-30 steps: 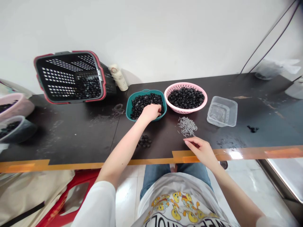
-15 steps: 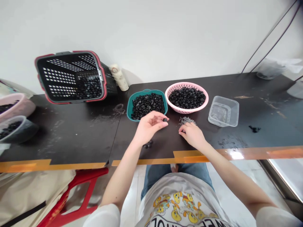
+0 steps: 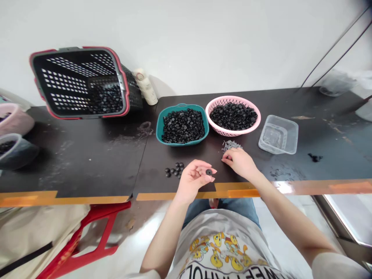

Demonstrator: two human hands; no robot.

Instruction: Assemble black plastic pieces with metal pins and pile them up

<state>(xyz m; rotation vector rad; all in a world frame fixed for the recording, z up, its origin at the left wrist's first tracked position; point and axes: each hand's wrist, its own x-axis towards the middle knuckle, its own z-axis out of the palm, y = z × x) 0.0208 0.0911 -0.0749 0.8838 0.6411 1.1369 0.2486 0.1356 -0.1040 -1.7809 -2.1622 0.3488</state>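
Between the thumb and fingertips of my left hand [image 3: 193, 179] is a small round black cap [image 3: 208, 172] with a mark or hole at its centre. It is held above the table near the front edge. My right hand [image 3: 240, 162] rests at a pile of small grey pins [image 3: 229, 145], its fingers pinched together at the pile's near side; what they grip, if anything, is hidden. Several black caps [image 3: 172, 171] lie loose on the table left of my left hand, partly covered by it.
Behind my hands stand a teal basket [image 3: 158, 133] and a pink basket [image 3: 258, 123], both full of black pieces. A clear plastic box [image 3: 292, 145] is to the right, near a small black heap [image 3: 315, 157]. A tipped black basket [image 3: 127, 93] and a bottle [image 3: 148, 92] stand at back left.
My left hand has come toward the front edge and right with the cap, uncovering more loose caps. My right hand stays at the pins. The camera view has shifted slightly.
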